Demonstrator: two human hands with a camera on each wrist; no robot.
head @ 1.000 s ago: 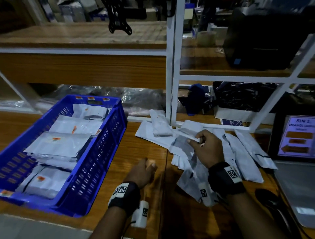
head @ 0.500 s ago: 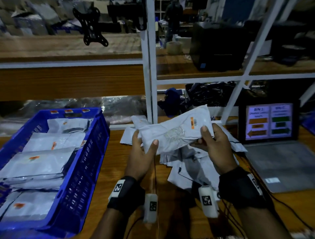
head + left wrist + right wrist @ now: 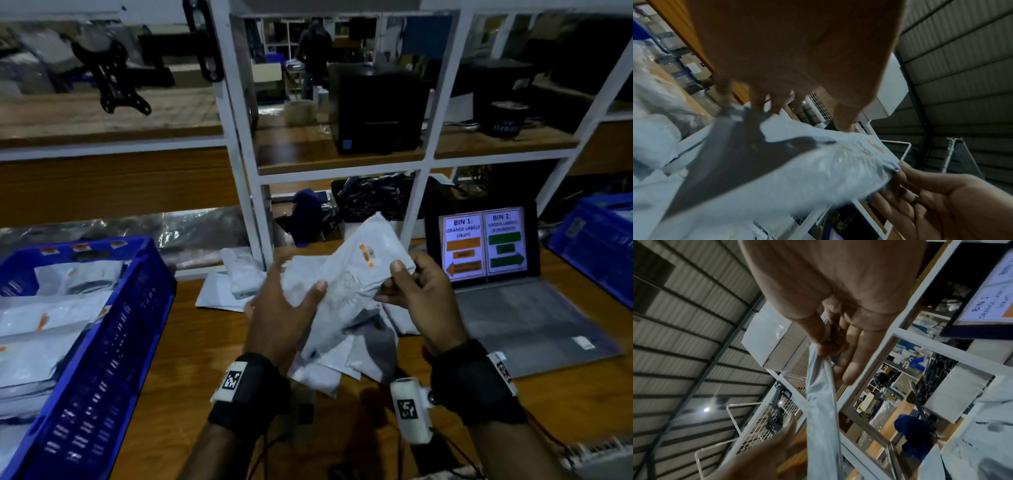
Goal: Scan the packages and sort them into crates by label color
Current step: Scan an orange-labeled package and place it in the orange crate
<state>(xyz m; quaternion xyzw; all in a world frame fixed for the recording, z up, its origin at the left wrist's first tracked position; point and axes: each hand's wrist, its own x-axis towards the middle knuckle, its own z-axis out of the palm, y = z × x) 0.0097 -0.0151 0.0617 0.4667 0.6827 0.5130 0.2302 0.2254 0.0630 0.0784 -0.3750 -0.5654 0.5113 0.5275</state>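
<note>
**Orange-labelled package held up between both hands**

A white package [image 3: 346, 274] was raised above the wooden table [image 3: 191, 342], with its orange label [image 3: 365, 255] facing up. Below it lay a loose pile of packages [image 3: 342, 346], spreading toward the white shelf post [image 3: 246, 178] at 12 o'clock. At 9 o'clock stood the blue crate [image 3: 113, 329], its near wall close to the left forearm; orange-marked packages lay inside it. Bare table showed between the crate wall and the pile. At 3 o'clock an open laptop [image 3: 513, 318] sat just beside the pile, its screen [image 3: 483, 242] showing "BIN 1: ORANGE LABELS" with an arrow pointing left. A second blue crate [image 3: 596, 250] stood past the laptop, at the frame's right edge.

The right hand [image 3: 423, 301] pinched the package's right edge, thumb on top and curled fingers beneath; the right wrist view showed thumb and forefinger closed on the plastic while another finger lay straight. The left hand [image 3: 277, 318] held the left end, thumb pressed on the upper face and fingers behind it, fairly spread rather than clenched.
</note>
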